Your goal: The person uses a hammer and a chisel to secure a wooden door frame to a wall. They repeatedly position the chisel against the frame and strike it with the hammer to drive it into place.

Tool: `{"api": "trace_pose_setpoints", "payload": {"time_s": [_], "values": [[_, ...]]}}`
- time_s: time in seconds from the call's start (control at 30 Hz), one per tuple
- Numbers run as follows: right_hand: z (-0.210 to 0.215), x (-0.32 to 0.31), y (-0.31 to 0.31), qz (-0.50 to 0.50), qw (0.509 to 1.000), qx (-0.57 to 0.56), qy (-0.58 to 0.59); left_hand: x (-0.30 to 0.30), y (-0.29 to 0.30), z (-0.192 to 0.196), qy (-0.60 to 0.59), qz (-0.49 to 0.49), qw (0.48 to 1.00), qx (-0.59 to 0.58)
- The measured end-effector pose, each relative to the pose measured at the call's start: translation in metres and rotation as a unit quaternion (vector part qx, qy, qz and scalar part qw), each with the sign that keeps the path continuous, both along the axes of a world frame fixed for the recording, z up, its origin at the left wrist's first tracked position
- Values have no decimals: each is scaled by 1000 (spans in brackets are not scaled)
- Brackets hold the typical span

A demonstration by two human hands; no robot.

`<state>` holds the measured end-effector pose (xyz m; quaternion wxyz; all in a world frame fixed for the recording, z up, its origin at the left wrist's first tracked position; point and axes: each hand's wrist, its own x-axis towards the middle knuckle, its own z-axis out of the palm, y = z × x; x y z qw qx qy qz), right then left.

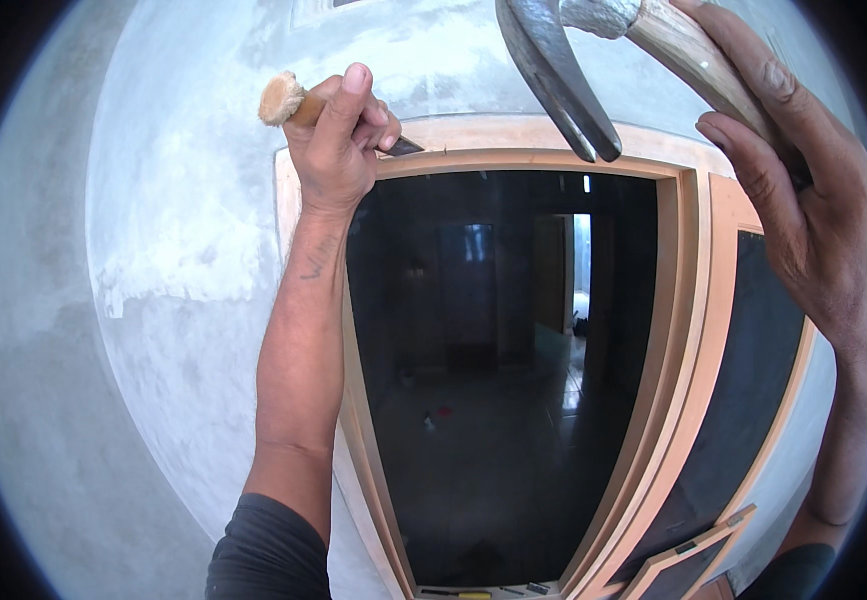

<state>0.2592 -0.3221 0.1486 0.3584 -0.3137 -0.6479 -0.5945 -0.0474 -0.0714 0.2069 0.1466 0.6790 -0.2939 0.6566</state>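
Grey wall is fitted with a wooden frame, and up top right a claw hammer is gripped in the right hand. A chisel is clutched in the left hand, blade right by the frame's top left, though whether it's touching can't really be told.

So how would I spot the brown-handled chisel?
Find the large pale wooden frame on the grey wall. Near its upper left corner, the left hand grips the brown-handled chisel, dark blade pointing right. Unlike the grey metal claw hammer, it has a frayed, pale butt.
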Motion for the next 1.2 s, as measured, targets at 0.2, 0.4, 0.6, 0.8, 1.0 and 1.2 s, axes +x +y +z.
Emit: {"api": "trace_pose_setpoints", "payload": {"time_s": [0.2, 0.4, 0.6, 0.8, 1.0, 1.2], "values": [[1, -2, 3, 3, 1000, 6, -15, 0, 1, -3, -17, 18, 999, 27], [1, -3, 6, 1, 1000, 4, -14, 0, 5, -4, -6, 60, 998, 25], [-1, -4, 8, 5, 1000, -11, -17, 4, 6, -4, 1, 32, 999, 11], [5, -30, 25, 25, 996, 21, -85, 1, 7, -6, 6, 54, 998, 28], [22, -70, 33, 38, 990, 17, -135, 14, 3, -5, -24, 67, 997, 30], [20, -101, 64, 95, 987, 28, -126, 4, 11, -12, -80, 186, 975, 86]]}}
